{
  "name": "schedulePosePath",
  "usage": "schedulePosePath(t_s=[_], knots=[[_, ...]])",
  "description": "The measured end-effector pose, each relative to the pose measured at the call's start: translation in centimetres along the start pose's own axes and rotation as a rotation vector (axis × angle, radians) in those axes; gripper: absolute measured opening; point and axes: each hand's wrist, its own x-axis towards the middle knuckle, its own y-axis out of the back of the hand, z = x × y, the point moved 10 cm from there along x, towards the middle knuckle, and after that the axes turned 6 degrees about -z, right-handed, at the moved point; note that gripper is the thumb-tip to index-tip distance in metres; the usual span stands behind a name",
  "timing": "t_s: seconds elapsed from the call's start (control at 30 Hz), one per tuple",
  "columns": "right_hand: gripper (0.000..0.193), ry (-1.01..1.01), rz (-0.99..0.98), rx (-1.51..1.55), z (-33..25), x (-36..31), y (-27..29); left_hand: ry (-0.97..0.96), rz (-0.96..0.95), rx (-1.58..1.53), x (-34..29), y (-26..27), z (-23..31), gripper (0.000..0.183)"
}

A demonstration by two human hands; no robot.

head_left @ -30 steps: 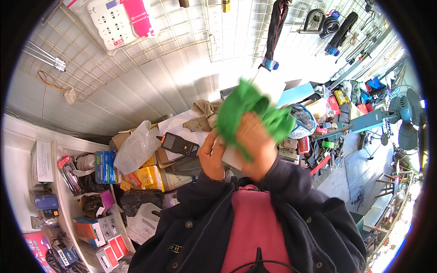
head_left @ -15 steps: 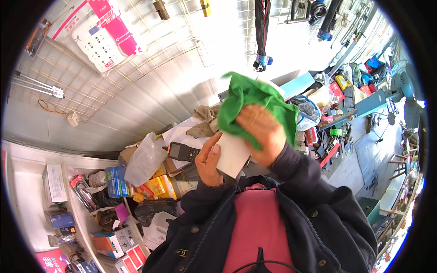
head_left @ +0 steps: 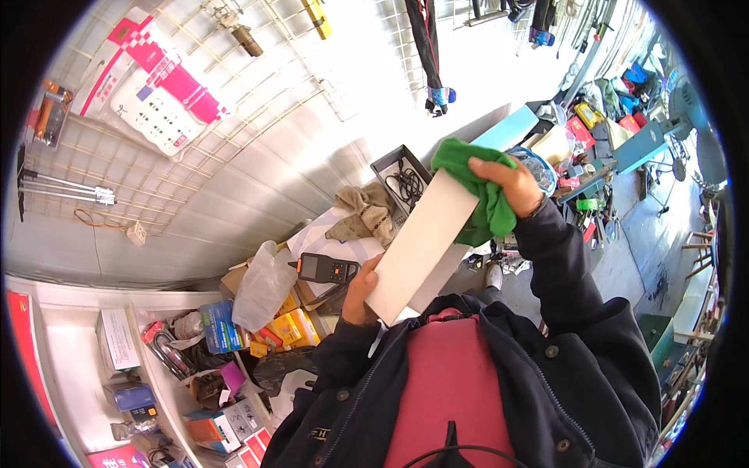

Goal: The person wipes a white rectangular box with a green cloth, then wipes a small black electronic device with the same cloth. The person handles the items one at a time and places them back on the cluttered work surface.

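Observation:
A long white box [head_left: 425,246] is held tilted in front of my chest. My left hand [head_left: 361,292] grips its lower left end, thumb along the near edge. At the box's upper right end, my right hand [head_left: 511,183] clutches a bunched green cloth [head_left: 488,210] against the side. Part of the cloth hangs below the fingers. Behind the box, a crumpled brown-grey cloth [head_left: 363,218] lies on papers, beside a dark tray [head_left: 402,175] with a coiled black cable. A black handheld device with a small screen [head_left: 326,269] lies near my left hand.
White shelving [head_left: 78,351] with boxes and a padlock-like shackle stands at left. A clear plastic bag [head_left: 261,288] sits beside yellow packets [head_left: 292,327]. Packaged goods [head_left: 164,109] hang on the wire grid above. At right are a teal fan [head_left: 690,109] and a cluttered floor.
My right hand and the green cloth have moved right and bunched up, uncovering the box's length. The box now extends up and to the right, and the cable tray has come into view.

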Motion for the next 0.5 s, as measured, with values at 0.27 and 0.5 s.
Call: schedulePosePath(t_s=[0.27, 0.5], knots=[[0.041, -0.023, 0.172, -0.437, 3.8, -0.5, 1.2, 0.069, -0.138, 1.183, 1.3, -6.1, 3.9, 0.103], [0.038, 0.066, 0.074, -0.532, 1.9, -1.5, -2.3, -0.131, 0.023, 1.454, 3.2, -11.7, 5.8, 0.099]])
